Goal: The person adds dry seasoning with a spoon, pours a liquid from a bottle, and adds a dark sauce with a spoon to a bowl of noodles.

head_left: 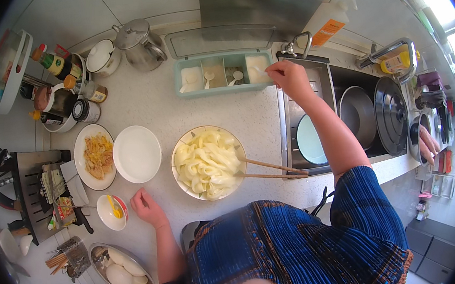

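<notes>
My right hand (289,80) pinches the handle of a small white spoon (259,70) at the rightmost compartment of a pale green seasoning box (189,94). The box's clear lid stands raised. White grains fill that compartment, and the other compartments hold their own small spoons. My left hand (148,208) rests on the counter with loosely bent fingers and nothing in it, beside a small bowl (113,212) with a yellow spoon. In front of me, a large bowl (180,191) is heaped with wide pale noodles (207,163); wooden chopsticks (274,166) lie across its right rim.
An empty white bowl (137,154) and a plate (84,176) of chopped yellow and pink food stand to the left. The sink (308,69) on the right holds a pale basin (309,139), a dark pan and a lid. Bottles and a metal kettle (143,48) line the back.
</notes>
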Motion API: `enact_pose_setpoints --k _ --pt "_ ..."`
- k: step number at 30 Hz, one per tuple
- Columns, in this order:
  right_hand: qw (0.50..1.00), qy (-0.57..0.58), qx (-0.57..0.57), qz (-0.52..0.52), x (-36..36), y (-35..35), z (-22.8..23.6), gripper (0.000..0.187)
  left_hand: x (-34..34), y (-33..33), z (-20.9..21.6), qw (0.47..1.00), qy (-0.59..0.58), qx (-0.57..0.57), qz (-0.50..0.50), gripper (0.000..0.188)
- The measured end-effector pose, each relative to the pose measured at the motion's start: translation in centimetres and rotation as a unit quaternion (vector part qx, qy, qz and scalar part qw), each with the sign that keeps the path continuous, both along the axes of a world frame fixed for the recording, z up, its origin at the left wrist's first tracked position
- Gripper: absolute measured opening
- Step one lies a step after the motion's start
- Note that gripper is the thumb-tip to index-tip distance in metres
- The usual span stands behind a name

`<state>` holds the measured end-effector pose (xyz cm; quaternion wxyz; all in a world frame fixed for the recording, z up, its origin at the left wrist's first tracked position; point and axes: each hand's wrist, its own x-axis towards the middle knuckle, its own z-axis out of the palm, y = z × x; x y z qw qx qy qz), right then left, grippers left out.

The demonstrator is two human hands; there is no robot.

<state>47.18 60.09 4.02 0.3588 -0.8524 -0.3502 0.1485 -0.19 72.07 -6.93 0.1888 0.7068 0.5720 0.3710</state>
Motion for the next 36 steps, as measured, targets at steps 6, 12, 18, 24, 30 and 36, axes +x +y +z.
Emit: enact_pose_setpoints --k 6,12,18,24,30,36 --pt "0.953 0.257 0.120 -0.101 1.0 -0.8 -0.9 0.017 -0.2 0.2 -0.3 1.000 -0.005 0.009 -0.004 0.014" --pt "0.932 0.295 0.163 -0.133 0.8 -1.5 -0.6 0.018 0.1 -0.1 0.2 1.000 -0.003 -0.014 -0.001 0.013" --pt "0.943 0.256 0.172 -0.127 0.2 -1.5 -0.2 0.018 -0.1 0.0 -0.3 1.000 -0.008 0.002 0.001 0.011" --pt "0.958 0.215 0.152 -0.115 0.4 -1.7 -0.7 0.020 -0.9 0.5 -1.5 0.999 0.000 0.039 -0.008 0.010" --pt "0.947 0.297 0.117 -0.038 -1.9 -2.5 2.8 0.021 -0.1 0.1 -0.6 1.000 -0.015 0.001 0.017 0.008" --pt "0.950 0.260 0.048 0.163 -8.9 -2.2 7.9 0.014 0.0 0.0 -0.1 0.999 -0.008 0.018 0.025 0.007"
